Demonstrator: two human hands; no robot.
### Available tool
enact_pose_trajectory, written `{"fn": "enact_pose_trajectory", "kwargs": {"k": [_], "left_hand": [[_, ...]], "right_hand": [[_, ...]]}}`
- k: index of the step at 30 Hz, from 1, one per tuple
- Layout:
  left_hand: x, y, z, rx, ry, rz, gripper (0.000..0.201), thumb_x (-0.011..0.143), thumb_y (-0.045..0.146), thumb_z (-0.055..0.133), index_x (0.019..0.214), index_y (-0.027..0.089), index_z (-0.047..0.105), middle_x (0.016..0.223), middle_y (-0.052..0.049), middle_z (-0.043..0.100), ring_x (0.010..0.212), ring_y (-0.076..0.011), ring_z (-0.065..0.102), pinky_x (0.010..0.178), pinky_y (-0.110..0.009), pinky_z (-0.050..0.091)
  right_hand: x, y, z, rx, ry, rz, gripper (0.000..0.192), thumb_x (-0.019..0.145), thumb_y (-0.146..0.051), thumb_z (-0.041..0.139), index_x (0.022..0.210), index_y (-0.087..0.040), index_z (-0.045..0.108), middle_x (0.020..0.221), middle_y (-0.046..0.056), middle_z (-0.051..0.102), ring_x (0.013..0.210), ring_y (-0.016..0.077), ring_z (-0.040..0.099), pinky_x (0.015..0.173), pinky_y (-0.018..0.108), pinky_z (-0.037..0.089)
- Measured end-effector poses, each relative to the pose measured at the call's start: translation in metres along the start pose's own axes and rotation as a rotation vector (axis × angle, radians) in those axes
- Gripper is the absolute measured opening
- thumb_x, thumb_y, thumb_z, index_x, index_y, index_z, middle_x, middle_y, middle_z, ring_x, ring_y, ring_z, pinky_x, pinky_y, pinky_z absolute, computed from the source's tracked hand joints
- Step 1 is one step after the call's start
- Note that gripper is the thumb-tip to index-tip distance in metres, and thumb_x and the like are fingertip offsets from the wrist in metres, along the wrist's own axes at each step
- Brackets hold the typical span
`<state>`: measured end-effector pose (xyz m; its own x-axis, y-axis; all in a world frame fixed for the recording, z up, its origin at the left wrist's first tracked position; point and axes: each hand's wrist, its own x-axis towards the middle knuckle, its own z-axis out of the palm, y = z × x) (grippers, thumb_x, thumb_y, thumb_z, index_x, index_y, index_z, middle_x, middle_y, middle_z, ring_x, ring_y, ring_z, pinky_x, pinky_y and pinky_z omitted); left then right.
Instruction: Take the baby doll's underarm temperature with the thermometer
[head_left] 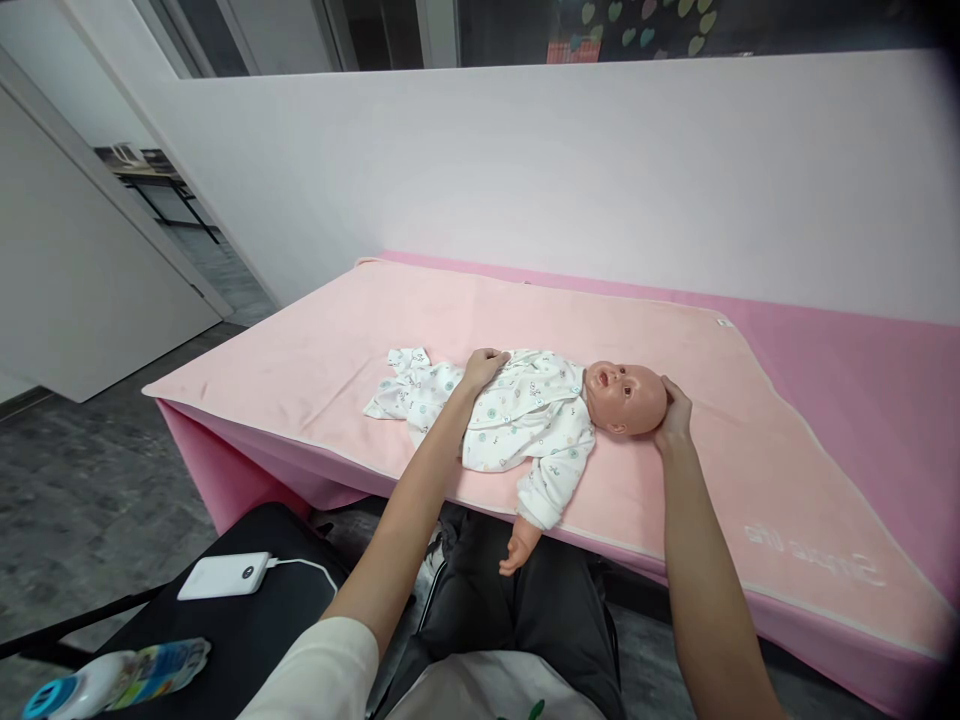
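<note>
A baby doll (529, 405) in a white printed outfit lies on its back across a light pink blanket (322, 340), its head to the right. One doll arm (525, 540) hangs over the table's near edge. My left hand (486, 368) lies over the doll's waist, its fingers resting on the cloth. Cupped around the crown of the doll's head is my right hand (675, 408); some of its fingers are hidden behind the head. The outfit's trouser legs (397, 390) stretch to the left.
A darker pink cover (862, 380) shows beyond the blanket, against a white wall (525, 170). To my left, a black chair seat (247, 630) carries a white power bank (225, 577) with a cable and a blue-capped bottle (120, 680). A door (82, 250) stands at far left.
</note>
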<state>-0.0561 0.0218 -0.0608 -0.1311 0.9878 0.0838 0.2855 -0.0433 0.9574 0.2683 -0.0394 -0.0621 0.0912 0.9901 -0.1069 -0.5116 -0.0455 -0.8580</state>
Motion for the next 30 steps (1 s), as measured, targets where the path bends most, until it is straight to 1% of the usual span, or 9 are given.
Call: {"fn": "enact_pose_trajectory", "kwargs": {"k": [16, 20, 23, 24, 25, 27, 28, 29, 30], "left_hand": [[-0.003, 0.005, 0.0, 0.152, 0.054, 0.042, 0.022, 0.073, 0.036, 0.059, 0.065, 0.015, 0.062, 0.068, -0.003, 0.062, 0.069, -0.0164, 0.055, 0.067, -0.026, 0.037], [-0.011, 0.015, 0.0, 0.235, 0.18, 0.076, 0.017, 0.073, 0.025, 0.06, 0.086, 0.015, 0.063, 0.097, -0.009, 0.064, 0.093, -0.0229, 0.055, 0.086, -0.033, 0.036], [-0.024, 0.032, 0.002, 0.272, 0.237, 0.222, 0.025, 0.076, 0.018, 0.056, 0.101, 0.019, 0.061, 0.113, -0.009, 0.059, 0.113, -0.0241, 0.046, 0.096, -0.035, 0.031], [-0.03, 0.039, 0.004, 0.257, 0.195, 0.293, 0.024, 0.078, 0.019, 0.054, 0.101, 0.019, 0.061, 0.113, -0.008, 0.06, 0.114, -0.0231, 0.045, 0.095, -0.033, 0.033], [-0.037, 0.046, 0.007, 0.216, 0.105, 0.349, 0.022, 0.08, 0.023, 0.054, 0.101, 0.02, 0.061, 0.111, -0.007, 0.061, 0.11, -0.0218, 0.048, 0.092, -0.031, 0.035], [-0.052, 0.059, 0.016, 0.12, -0.164, 0.399, 0.024, 0.081, 0.034, 0.056, 0.098, 0.019, 0.063, 0.102, -0.006, 0.064, 0.094, -0.0191, 0.056, 0.081, -0.027, 0.039], [-0.058, 0.065, 0.022, 0.117, -0.302, 0.419, 0.027, 0.078, 0.039, 0.059, 0.096, 0.019, 0.064, 0.098, -0.006, 0.065, 0.086, -0.0182, 0.057, 0.076, -0.026, 0.04], [-0.064, 0.069, 0.029, 0.154, -0.393, 0.457, 0.031, 0.074, 0.042, 0.064, 0.094, 0.02, 0.065, 0.094, -0.005, 0.066, 0.081, -0.018, 0.057, 0.073, -0.026, 0.039], [-0.068, 0.072, 0.035, 0.21, -0.438, 0.505, 0.034, 0.068, 0.044, 0.069, 0.092, 0.02, 0.066, 0.089, -0.005, 0.066, 0.079, -0.0185, 0.056, 0.071, -0.026, 0.038]], "right_hand": [[0.003, 0.003, -0.004, -0.014, 0.009, -0.002, 0.044, 0.072, -0.05, 0.054, 0.097, -0.016, 0.068, 0.101, 0.008, 0.07, 0.099, 0.0296, 0.063, 0.088, 0.044, 0.052], [0.002, 0.002, -0.002, -0.016, 0.009, -0.007, 0.042, 0.073, -0.049, 0.054, 0.095, -0.016, 0.068, 0.1, 0.008, 0.07, 0.098, 0.0293, 0.063, 0.088, 0.043, 0.052], [0.002, 0.001, -0.001, -0.023, 0.035, -0.02, 0.039, 0.072, -0.047, 0.055, 0.093, -0.017, 0.069, 0.098, 0.007, 0.07, 0.098, 0.0288, 0.063, 0.087, 0.042, 0.052], [0.003, 0.001, 0.0, -0.023, 0.038, -0.017, 0.038, 0.072, -0.047, 0.055, 0.092, -0.017, 0.069, 0.098, 0.007, 0.071, 0.097, 0.0288, 0.063, 0.086, 0.042, 0.053], [0.003, 0.001, 0.0, -0.022, 0.038, -0.012, 0.038, 0.072, -0.047, 0.055, 0.092, -0.017, 0.069, 0.098, 0.007, 0.071, 0.098, 0.0289, 0.063, 0.086, 0.042, 0.053], [0.003, 0.0, 0.001, -0.024, 0.032, -0.002, 0.039, 0.072, -0.047, 0.055, 0.091, -0.016, 0.069, 0.097, 0.007, 0.071, 0.098, 0.0291, 0.063, 0.087, 0.042, 0.052], [0.003, -0.001, 0.002, -0.028, 0.03, 0.0, 0.039, 0.072, -0.047, 0.054, 0.091, -0.016, 0.069, 0.097, 0.007, 0.071, 0.098, 0.0292, 0.063, 0.087, 0.042, 0.052], [0.002, -0.002, 0.002, -0.031, 0.029, 0.0, 0.039, 0.072, -0.047, 0.054, 0.091, -0.016, 0.069, 0.097, 0.008, 0.071, 0.097, 0.0293, 0.063, 0.087, 0.042, 0.052], [0.002, -0.002, 0.003, -0.034, 0.027, 0.001, 0.04, 0.072, -0.047, 0.054, 0.091, -0.016, 0.069, 0.097, 0.008, 0.071, 0.097, 0.0294, 0.063, 0.088, 0.042, 0.052]]}}
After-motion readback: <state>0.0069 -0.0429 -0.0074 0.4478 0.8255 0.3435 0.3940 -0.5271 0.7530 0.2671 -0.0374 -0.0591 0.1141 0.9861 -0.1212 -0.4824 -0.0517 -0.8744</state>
